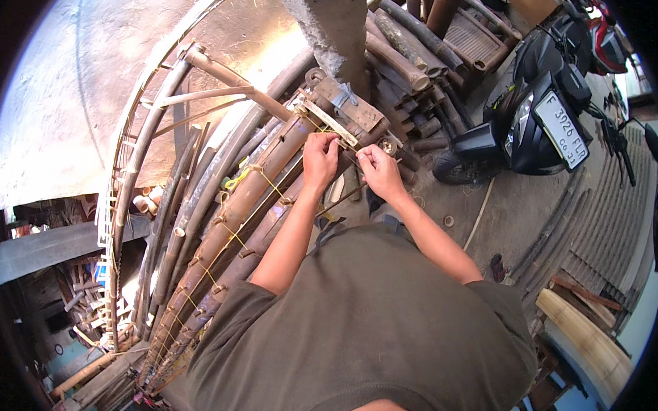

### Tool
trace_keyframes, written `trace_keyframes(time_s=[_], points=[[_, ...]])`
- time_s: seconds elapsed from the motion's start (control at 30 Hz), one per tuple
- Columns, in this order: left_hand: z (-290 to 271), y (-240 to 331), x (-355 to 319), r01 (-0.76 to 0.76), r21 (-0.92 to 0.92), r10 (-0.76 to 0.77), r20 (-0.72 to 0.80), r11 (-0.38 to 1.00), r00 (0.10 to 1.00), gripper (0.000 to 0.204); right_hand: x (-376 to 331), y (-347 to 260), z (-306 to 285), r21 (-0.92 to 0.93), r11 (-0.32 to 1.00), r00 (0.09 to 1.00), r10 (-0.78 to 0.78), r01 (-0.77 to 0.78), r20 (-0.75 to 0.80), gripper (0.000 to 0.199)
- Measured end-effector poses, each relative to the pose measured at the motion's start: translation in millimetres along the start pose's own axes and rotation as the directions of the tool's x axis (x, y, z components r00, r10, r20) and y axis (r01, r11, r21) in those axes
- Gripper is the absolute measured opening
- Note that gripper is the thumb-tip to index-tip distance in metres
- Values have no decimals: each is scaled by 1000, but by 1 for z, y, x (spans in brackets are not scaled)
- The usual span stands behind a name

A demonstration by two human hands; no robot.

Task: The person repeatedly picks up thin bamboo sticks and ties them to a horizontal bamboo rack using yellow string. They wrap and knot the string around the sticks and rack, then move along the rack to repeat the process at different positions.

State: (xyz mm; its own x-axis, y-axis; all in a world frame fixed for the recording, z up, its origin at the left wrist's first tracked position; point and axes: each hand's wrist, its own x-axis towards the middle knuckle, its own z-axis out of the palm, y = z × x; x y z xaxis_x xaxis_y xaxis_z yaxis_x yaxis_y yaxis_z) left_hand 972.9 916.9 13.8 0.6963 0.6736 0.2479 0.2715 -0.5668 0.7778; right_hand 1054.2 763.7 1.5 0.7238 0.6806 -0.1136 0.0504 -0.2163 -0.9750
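My left hand (320, 162) is closed in a pinch at the upper end of a long brown bamboo pole (231, 209). Close by on its right, my right hand (380, 172) also pinches, fingertips pressed together. Something thin seems to lie between the two hands, too small to name. A pale flat bamboo strip (328, 123) slants just beyond the fingertips. Yellow string (270, 182) runs in zigzags between short brown pegs along the bamboo pole and a second one beside it. A wooden block with blue cloth tied on it (350, 108) sits beyond my hands.
Bamboo poles (199, 194) and a curved bamboo ladder-like frame (128, 155) lean at left. A concrete post (324, 31) stands ahead, with stacked bamboo tubes (403, 52) to its right. A black motorcycle (527, 125) is parked at right, near corrugated sheets (603, 237).
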Motion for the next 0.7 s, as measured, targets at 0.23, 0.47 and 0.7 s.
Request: trace_keyframes(time_s=[0.23,0.47,0.7], points=[[-14,-6,9,157,-302,-80,253,940,964,14,-37,7,21,-636,714,956,-238,291,170,11],[-28,4,-6,34,-189,16,259,981,966,19,-42,11,15,-644,665,925,-265,379,271,12],[-32,-5,-42,-435,32,423,171,900,890,35,-51,-33,7,-584,653,848,-184,483,497,10]])
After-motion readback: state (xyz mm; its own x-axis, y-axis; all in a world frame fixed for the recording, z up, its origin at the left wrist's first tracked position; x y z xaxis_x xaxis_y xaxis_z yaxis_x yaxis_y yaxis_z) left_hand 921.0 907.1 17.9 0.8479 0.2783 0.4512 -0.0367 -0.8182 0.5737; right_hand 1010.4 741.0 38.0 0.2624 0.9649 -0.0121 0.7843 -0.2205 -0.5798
